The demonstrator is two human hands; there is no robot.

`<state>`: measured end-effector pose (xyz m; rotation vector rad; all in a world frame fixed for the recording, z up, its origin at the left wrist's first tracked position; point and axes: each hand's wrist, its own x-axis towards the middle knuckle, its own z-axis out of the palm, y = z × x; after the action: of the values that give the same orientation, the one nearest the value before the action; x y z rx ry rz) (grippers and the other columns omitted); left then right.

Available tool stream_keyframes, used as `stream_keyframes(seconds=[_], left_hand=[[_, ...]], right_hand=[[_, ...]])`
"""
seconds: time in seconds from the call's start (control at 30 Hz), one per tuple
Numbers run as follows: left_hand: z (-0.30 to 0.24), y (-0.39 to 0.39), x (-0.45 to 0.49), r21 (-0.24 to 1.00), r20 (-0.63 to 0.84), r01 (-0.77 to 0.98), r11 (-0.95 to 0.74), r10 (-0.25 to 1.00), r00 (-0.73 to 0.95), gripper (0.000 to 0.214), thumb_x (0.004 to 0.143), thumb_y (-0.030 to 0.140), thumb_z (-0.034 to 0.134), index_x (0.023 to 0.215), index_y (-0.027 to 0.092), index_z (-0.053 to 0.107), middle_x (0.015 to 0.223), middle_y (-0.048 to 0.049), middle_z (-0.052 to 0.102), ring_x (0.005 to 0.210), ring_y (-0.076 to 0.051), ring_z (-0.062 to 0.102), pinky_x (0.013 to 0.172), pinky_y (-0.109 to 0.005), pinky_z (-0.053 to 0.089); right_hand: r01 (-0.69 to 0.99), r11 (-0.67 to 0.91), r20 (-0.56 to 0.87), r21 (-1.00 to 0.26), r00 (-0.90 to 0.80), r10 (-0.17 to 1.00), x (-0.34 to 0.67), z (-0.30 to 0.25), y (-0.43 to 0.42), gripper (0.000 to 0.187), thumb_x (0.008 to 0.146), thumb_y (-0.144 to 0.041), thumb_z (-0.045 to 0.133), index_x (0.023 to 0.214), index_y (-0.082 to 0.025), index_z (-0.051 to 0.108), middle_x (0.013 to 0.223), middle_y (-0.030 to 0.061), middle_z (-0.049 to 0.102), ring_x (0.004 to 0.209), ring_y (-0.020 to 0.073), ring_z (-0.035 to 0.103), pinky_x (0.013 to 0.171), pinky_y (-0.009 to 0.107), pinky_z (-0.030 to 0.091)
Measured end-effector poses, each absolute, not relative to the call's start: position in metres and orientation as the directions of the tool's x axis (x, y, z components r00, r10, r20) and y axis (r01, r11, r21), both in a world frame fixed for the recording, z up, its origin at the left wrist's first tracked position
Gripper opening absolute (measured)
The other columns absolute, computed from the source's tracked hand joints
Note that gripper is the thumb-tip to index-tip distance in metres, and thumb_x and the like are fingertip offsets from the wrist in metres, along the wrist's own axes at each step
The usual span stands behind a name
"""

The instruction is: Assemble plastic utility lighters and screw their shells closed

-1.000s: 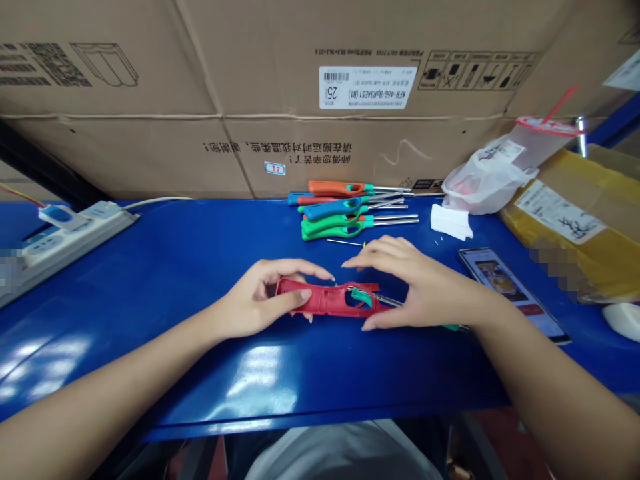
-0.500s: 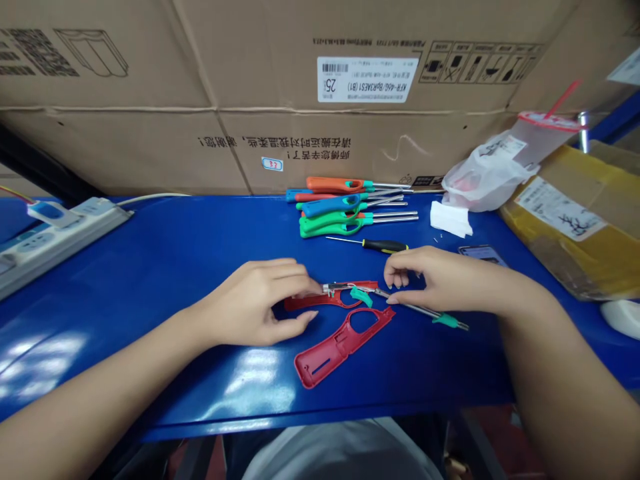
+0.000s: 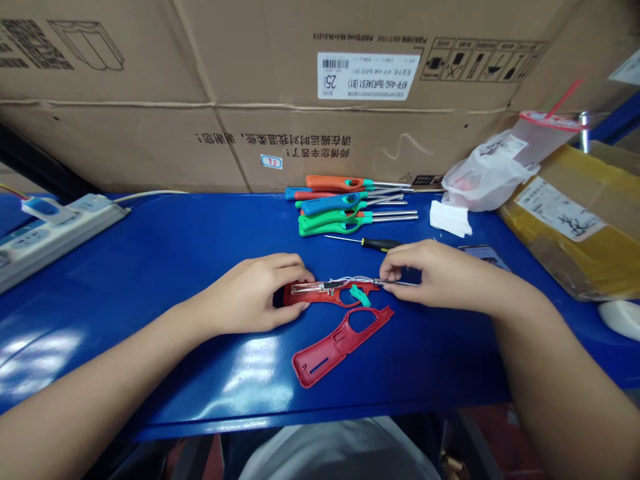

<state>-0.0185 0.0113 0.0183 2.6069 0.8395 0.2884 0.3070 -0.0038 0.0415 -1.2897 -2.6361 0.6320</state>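
My left hand [image 3: 260, 291] grips the handle end of a red lighter shell half [image 3: 325, 298], thumb at the near edge and fingers at the far one. A clear gas tank [image 3: 305, 289] and thin wires [image 3: 355, 279] lie along this shell. A green trigger [image 3: 360, 295] rests by its finger loop. My right hand [image 3: 413, 270] is closed, thumb and fingers pinching a thin metal lighter tube [image 3: 407, 285] at the shell's right end; the hand hides most of the tube. Nearer me lies the other red shell half [image 3: 333, 348], inner side up, touched by neither hand.
Several assembled lighters [image 3: 345, 207] are piled at the back, with a screwdriver [image 3: 377, 244] before them. A power strip [image 3: 60, 233] stands on the left. At right are a phone [image 3: 483, 255], tissue [image 3: 450, 219], plastic bag [image 3: 483, 175] and taped box [image 3: 575, 220].
My left hand has closed on the red shell, uncovering the gas tank. My right hand has raised the metal tube into line with the shell, and its fingers now close around it.
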Motion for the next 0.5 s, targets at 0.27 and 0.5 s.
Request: stream_keyframes(seconds=[0.27,0.5], left_hand=[[0.015,0.011,-0.016,0.47,0.082,0.515,-0.716,0.617,0.783,0.029,0.089,0.025,0.065,0.118,0.021,0.069,0.114,-0.0051,0.069,0.1,-0.021,0.067,0.089,-0.032,0.054],[0.01,0.01,-0.014,0.477,0.139,0.509,-0.716,0.633,0.762,0.026,0.097,0.033,0.064,0.12,0.023,0.07,0.115,-0.0058,0.07,0.101,-0.02,0.067,0.087,-0.031,0.054]], right_hand=[[0.714,0.568,-0.072,-0.411,-0.646,0.76,0.304,0.035,0.001,0.012,0.09,-0.019,0.067,0.089,-0.023,0.078,0.093,0.0024,0.077,0.082,0.0191,0.071,0.072,0.031,0.051],[0.641,0.663,0.092,-0.387,-0.689,0.719,0.294,0.032,-0.004,0.016,0.093,-0.028,0.069,0.108,-0.022,0.073,0.107,0.0061,0.074,0.102,0.0232,0.066,0.091,0.038,0.049]])
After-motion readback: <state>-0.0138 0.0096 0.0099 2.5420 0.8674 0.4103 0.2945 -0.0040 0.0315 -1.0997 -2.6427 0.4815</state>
